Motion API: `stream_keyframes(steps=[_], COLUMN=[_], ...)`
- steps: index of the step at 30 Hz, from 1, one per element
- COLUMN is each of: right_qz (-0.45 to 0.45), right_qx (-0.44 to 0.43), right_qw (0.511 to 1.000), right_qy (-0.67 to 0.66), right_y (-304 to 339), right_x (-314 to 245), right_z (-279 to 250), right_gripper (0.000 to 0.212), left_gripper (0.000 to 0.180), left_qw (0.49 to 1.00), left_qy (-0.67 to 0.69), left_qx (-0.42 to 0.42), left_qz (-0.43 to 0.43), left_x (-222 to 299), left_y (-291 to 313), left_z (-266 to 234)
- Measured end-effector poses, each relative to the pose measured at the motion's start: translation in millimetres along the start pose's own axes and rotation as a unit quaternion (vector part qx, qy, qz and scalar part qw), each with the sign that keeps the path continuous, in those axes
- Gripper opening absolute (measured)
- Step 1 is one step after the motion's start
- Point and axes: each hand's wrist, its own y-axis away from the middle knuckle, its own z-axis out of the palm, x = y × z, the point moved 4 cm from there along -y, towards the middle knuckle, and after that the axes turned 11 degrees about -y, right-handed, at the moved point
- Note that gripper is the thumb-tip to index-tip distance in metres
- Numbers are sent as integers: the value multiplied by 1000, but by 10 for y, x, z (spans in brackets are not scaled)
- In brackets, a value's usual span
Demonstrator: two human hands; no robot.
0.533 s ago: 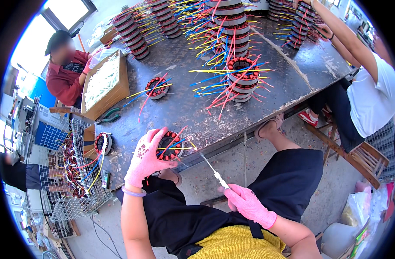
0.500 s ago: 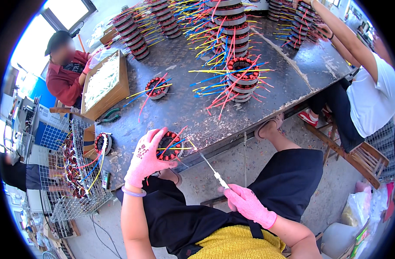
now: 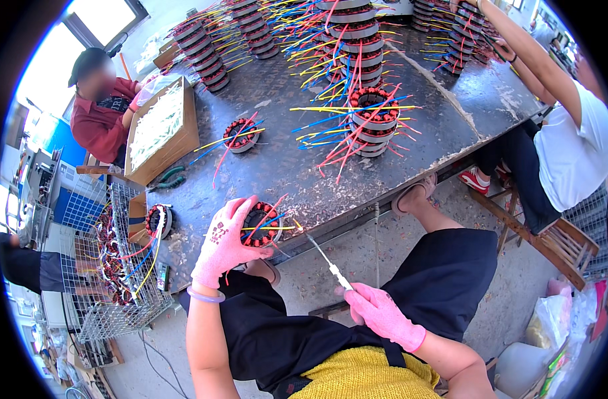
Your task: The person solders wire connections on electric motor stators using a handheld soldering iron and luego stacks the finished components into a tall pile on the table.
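My left hand (image 3: pixel 227 233), in a pink glove, grips a motor stator (image 3: pixel 262 225) by its side at the table's front edge. The ring has red insulation inside, and red, blue and yellow wires stick out to the right. A yellow wire (image 3: pixel 287 228) ends in an orange-looking tip. My right hand (image 3: pixel 382 314), also gloved in pink, is closed on a slim white-handled tool (image 3: pixel 335 270) with a thin metal rod. The rod's end points up-left, close to the yellow wire's tip; whether they touch I cannot tell.
On the table (image 3: pixel 304 173) stand a loose stator (image 3: pixel 242 135), stacked stators (image 3: pixel 374 123), pliers (image 3: pixel 169 178) and a box of white pieces (image 3: pixel 163 126). Another stator (image 3: pixel 159 221) lies by a wire basket (image 3: pixel 128 309). Co-workers sit left (image 3: pixel 101 126) and right (image 3: pixel 570 143).
The yellow wire's tip has turned from pale to orange. My hands, the stator and the tool stay almost where they were. The right co-worker's hand has shifted slightly.
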Motion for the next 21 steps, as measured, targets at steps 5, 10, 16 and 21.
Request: stream_keyframes(steps=[5,10,16,21], right_qz=[7,11,13,13], right_qx=[1,3,1,-2], right_qw=[1000,999,1000,1000], right_qy=[-13,-34,-18,-18], right_y=[2,-4,-1,3], right_x=[-19,33,-8,-8], right_z=[10,0,17,16], right_gripper=[38,37,37,37], left_gripper=[99,100,101,100], left_qw=[1000,1000,1000,1000], left_qy=[2,4,4,5], left_qx=[-1,-6,-4,-4], left_qz=[0,-3,-3,-2], left_x=[-14,-4,-18,-15], left_y=[1,-3,-1,3], left_z=[13,-2,21,6])
